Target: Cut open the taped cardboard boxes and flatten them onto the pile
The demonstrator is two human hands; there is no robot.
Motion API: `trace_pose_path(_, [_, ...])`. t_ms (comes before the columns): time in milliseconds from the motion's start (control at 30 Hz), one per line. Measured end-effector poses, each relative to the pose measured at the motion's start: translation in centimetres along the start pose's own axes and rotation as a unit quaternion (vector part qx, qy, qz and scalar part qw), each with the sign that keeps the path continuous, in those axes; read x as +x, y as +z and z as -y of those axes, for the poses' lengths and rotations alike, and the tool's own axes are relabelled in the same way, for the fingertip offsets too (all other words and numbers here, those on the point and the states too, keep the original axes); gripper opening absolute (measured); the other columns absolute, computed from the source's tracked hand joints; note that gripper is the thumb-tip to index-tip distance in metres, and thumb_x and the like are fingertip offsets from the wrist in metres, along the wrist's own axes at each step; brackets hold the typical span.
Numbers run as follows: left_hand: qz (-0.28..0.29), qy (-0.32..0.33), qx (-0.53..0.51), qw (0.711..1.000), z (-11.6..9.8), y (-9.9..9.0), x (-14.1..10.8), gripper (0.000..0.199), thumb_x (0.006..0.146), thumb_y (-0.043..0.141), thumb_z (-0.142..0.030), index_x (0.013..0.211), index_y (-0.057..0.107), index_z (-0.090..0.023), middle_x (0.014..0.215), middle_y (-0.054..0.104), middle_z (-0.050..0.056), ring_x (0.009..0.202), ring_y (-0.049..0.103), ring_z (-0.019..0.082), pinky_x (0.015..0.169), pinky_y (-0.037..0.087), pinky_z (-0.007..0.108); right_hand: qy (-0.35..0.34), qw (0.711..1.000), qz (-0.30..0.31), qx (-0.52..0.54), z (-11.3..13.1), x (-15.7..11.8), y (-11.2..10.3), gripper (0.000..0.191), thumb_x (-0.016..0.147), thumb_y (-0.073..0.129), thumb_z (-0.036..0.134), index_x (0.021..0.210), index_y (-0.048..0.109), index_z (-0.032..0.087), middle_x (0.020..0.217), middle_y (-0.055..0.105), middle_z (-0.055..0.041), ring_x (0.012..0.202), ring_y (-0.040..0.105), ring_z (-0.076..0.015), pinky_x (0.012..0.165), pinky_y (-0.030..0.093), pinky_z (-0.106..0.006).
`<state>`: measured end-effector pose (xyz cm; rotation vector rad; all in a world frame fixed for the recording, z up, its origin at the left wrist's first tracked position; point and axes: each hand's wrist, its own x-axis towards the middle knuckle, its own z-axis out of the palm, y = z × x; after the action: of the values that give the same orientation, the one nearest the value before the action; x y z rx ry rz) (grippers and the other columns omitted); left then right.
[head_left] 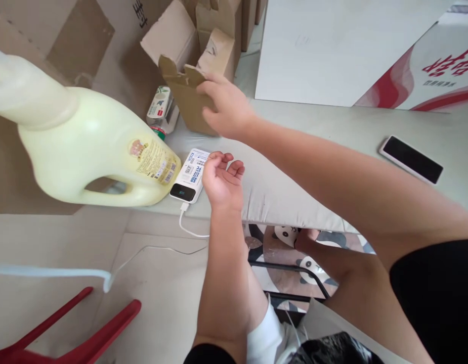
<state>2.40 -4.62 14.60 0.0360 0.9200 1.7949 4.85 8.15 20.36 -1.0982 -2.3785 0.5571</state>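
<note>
- Cardboard box (198, 111): upright on the pale covered surface (332, 119), top flaps open, long axis running up from its base; lies just beyond the right hand's fingers, toward the person's left.
- Right hand (228, 108) is nearer, fingers at the box's rim, thumb apart and lower by the side wall; whether the fingertips pinch the cardboard, cannot tell.
- Right forearm stretches across from the right, wrist nearly straight.
- Left hand (223, 182): palm up, fingers loosely curled, nothing seen in it, beside the power bank (190, 174) (white cable (184, 206) plugged in).
- Yellow jug (93, 136) stands left of both.
</note>
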Motion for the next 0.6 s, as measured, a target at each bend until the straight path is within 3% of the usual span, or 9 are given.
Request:
trace_pose_path(100, [0.007, 0.045, 0.005, 0.999, -0.1, -0.2, -0.2, 0.017, 0.078, 0.051, -0.038, 0.079, 0.052, -0.021, 0.076, 0.055, 0.0, 0.059, 0.057, 0.013, 0.063, 0.046, 0.026, 0.026, 0.997, -0.059, 0.039, -2.1, -3.2, -2.3, 0.033, 0.09, 0.05, 0.005, 0.119, 0.062, 0.016, 0.139, 0.06, -0.0031, 0.107, 0.066, -0.0099, 0.102, 0.056, -0.025])
trace_pose_path(200, [-0.013, 0.119, 0.017, 0.993, 0.0, -0.1, -0.4, 0.019, 0.081, 0.046, -0.038, 0.074, 0.05, -0.021, 0.07, 0.05, 0.0, 0.057, 0.054, 0.012, 0.063, 0.046, 0.026, 0.053, 0.982, -0.151, 0.103, -4.6, -9.5, -5.1, 0.03, 0.087, 0.048, 0.0, 0.101, 0.066, 0.019, 0.123, 0.065, -0.0021, 0.07, 0.063, -0.0044, 0.069, 0.059, -0.021])
trace_pose_path(267, [-0.035, 0.172, 0.034, 0.984, 0.2, 0.0, -0.5, 0.019, 0.083, 0.044, -0.035, 0.071, 0.049, -0.021, 0.068, 0.047, -0.001, 0.059, 0.054, 0.012, 0.064, 0.045, 0.024, -0.008, 0.947, -0.267, 0.176, -6.0, -14.9, -6.8, 0.022, 0.084, 0.055, 0.006, 0.088, 0.07, 0.022, 0.09, 0.067, -0.0015, 0.065, 0.063, -0.0082, 0.062, 0.054, -0.025])
trace_pose_path(333, [-0.043, 0.215, 0.055, 0.974, 0.6, 0.2, -0.5, 0.019, 0.084, 0.044, -0.032, 0.071, 0.051, -0.021, 0.071, 0.051, 0.0, 0.067, 0.059, 0.012, 0.068, 0.044, 0.022, -0.046, 0.912, -0.368, 0.175, -7.0, -19.9, -7.8, 0.012, 0.081, 0.065, 0.016, 0.087, 0.067, 0.026, 0.084, 0.065, -0.0016, 0.062, 0.059, -0.0097, 0.053, 0.046, -0.026])
trace_pose_path(400, [-0.026, 0.231, 0.078, 0.97, 1.3, 0.4, -0.5, 0.019, 0.086, 0.044, -0.031, 0.076, 0.056, -0.021, 0.082, 0.059, 0.001, 0.082, 0.064, 0.012, 0.073, 0.045, 0.021, -0.029, 0.894, -0.424, 0.144, -7.5, -23.9, -8.3, 0.029, 0.076, 0.073, 0.023, 0.098, 0.059, 0.034, 0.083, 0.061, 0.0006, 0.065, 0.058, -0.012, 0.053, 0.041, -0.027])
trace_pose_path(433, [-0.01, 0.226, 0.089, 0.97, 1.8, 0.5, -0.5, 0.02, 0.087, 0.044, -0.033, 0.079, 0.058, -0.021, 0.088, 0.062, 0.001, 0.089, 0.065, 0.013, 0.075, 0.045, 0.021, -0.008, 0.888, -0.442, 0.127, -7.8, -25.3, -8.4, 0.034, 0.075, 0.075, 0.026, 0.101, 0.056, 0.035, 0.082, 0.06, 0.0008, 0.068, 0.058, -0.0136, 0.056, 0.041, -0.029])
trace_pose_path(500, [0.027, 0.208, 0.107, 0.972, 2.7, 0.8, -0.5, 0.024, 0.09, 0.044, -0.037, 0.084, 0.061, -0.022, 0.095, 0.065, 0.002, 0.095, 0.064, 0.015, 0.078, 0.046, 0.023, 0.013, 0.887, -0.451, 0.097, -8.2, -27.2, -8.4, 0.026, 0.076, 0.071, 0.028, 0.096, 0.056, 0.033, 0.08, 0.058, -0.0005, 0.073, 0.059, -0.0168, 0.063, 0.044, -0.034])
trace_pose_path(600, [0.11, 0.195, 0.111, 0.968, 3.8, 1.7, -1.0, 0.028, 0.092, 0.043, -0.038, 0.084, 0.063, -0.02, 0.087, 0.063, 0.004, 0.089, 0.061, 0.017, 0.081, 0.048, 0.027, -0.048, 0.917, -0.391, 0.067, -9.1, -28.7, -8.9, 0.012, 0.072, 0.062, 0.018, 0.077, 0.055, 0.025, 0.076, 0.062, -0.0023, 0.067, 0.061, -0.0163, 0.06, 0.045, -0.033])
